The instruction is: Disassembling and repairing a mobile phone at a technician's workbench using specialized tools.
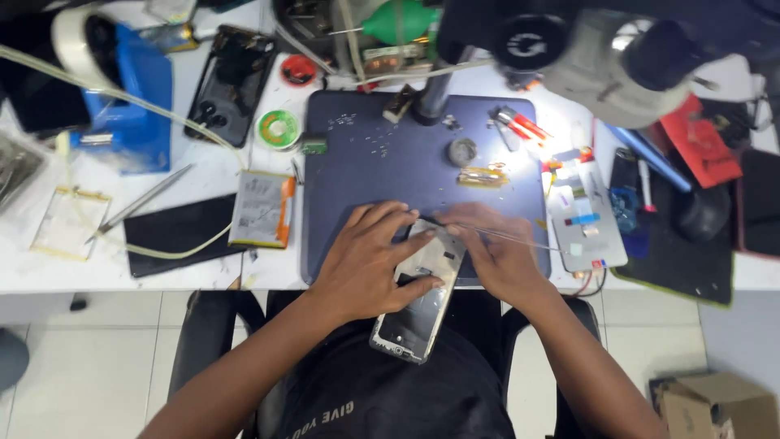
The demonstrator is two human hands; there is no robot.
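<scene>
While both hands grip an opened phone frame, a repair goes on at a cluttered white surface.
Left hand lies flat across the frame, fingers pinning it at the near edge of a dark blue mat; right hand steadies its top corner, closed on thin tweezers. A phone battery lies left of the mat, a microscope overhead.

Dark blue mat, silver phone frame, green solder spool, white desk
</scene>
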